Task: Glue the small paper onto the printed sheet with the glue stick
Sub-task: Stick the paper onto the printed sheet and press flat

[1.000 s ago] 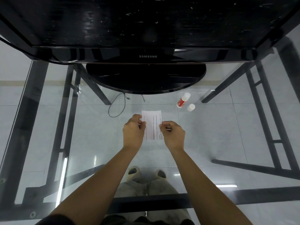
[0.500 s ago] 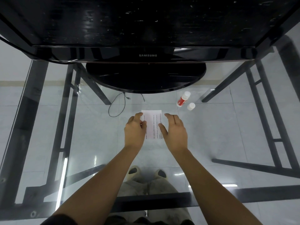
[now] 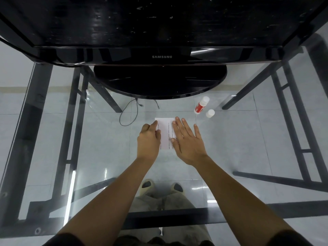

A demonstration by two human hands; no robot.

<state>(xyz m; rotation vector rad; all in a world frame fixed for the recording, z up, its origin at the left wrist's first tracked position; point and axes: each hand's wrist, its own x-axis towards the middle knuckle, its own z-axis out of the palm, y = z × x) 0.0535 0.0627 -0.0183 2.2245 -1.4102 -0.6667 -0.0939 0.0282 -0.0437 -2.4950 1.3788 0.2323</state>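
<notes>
A white printed sheet lies flat on the glass table, with lines of text along its left and right sides. My left hand rests on the sheet's left edge, fingers loosely bent with the tips on the paper. My right hand lies flat with straight, spread fingers over the sheet's right edge. The small paper cannot be told apart from the sheet. A red and white glue stick lies uncapped to the back right, and its white cap stands beside it.
A black Samsung monitor with a round base stands just behind the sheet. A thin black cable loops at the sheet's back left. Black table legs and the floor show through the glass.
My right hand has opened from a pinch and flattened onto the sheet's right side. My left hand has stayed at the left edge and shifted slightly forward.
</notes>
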